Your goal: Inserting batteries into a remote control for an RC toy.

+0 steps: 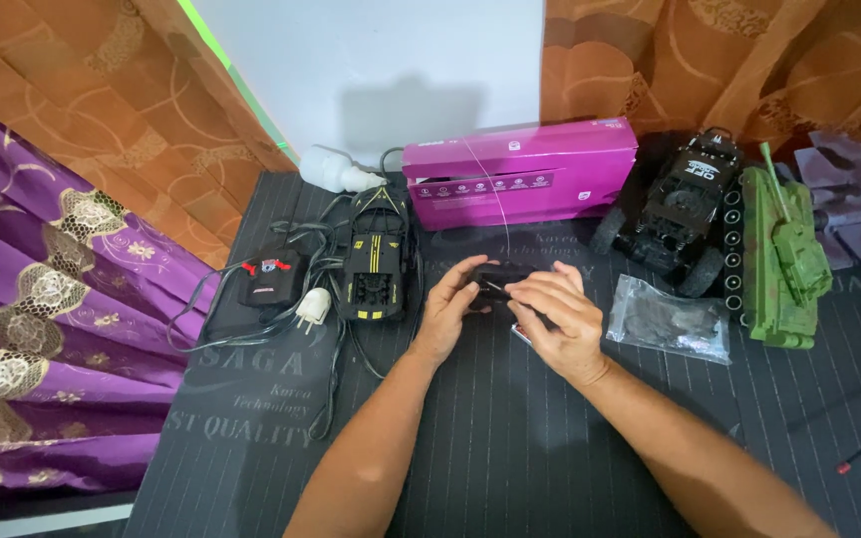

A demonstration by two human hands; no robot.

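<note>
Head view: both hands meet over the middle of the dark striped worktop (510,448). The left hand (447,304) curls its grip around the near end of a small black device (498,280), thumb on top and fingers beneath, holding it just above the surface. The right hand (562,317) lies over the other end, its fingertips (522,291) pinching at the top face of the device, so its grip is also closed on it, more lightly. Most of the device is hidden by the 2 hands; what kind of thing it is cannot be told for certain.

Left of the hands stands a black and yellow toy car (379,261), ringed by a tangle of black cables (326,329) with a white plug (313,309) and a black charger box (271,276). Behind is a magenta carton (520,171). To the right lie a clear bag of dark parts (672,321), a black toy truck (678,211) and a green toy tank (781,249).

As a judgement: the hold is 2-handed but fingertip-fine, so a slip of the right fingertips could let the device twist in the left grip or drop it onto the worktop. Any small piece that came loose would be hard to find on the dark surface. The left elbow is near the cables and could drag the plug or nudge the car.
</note>
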